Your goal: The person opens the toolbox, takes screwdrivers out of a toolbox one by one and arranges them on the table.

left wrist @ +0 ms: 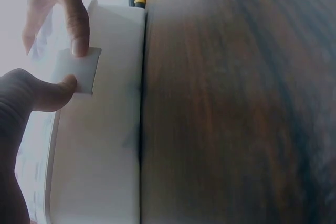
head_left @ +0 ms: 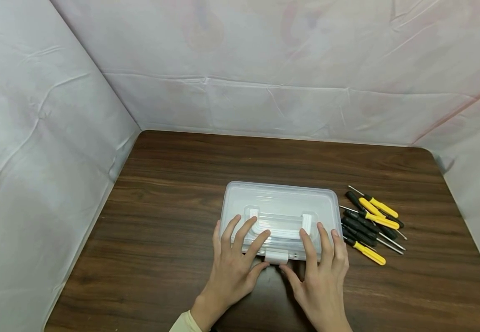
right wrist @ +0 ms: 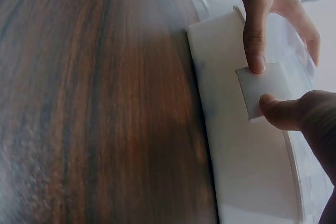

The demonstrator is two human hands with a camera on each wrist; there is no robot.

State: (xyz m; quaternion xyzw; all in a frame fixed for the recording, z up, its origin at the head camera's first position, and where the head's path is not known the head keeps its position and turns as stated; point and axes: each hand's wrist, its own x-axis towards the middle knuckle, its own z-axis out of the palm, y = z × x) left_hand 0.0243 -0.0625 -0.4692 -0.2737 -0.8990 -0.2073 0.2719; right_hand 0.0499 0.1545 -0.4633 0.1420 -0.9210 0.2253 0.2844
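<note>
A plastic box with a translucent lid and a white carrying handle lies flat on the table. Its white latch sits at the middle of the near side. My left hand has its fingers spread over the lid's left part, and its thumb presses on the latch. Over the right part spread the fingers of my right hand, its thumb on the same latch. Both wrist views show the two thumbs side by side on the latch, against the box's pale side wall. What is inside the box cannot be made out.
Several screwdrivers with yellow or black handles lie in a loose pile just right of the box. They rest on a dark wood-grain table. White cloth walls stand along its back and sides.
</note>
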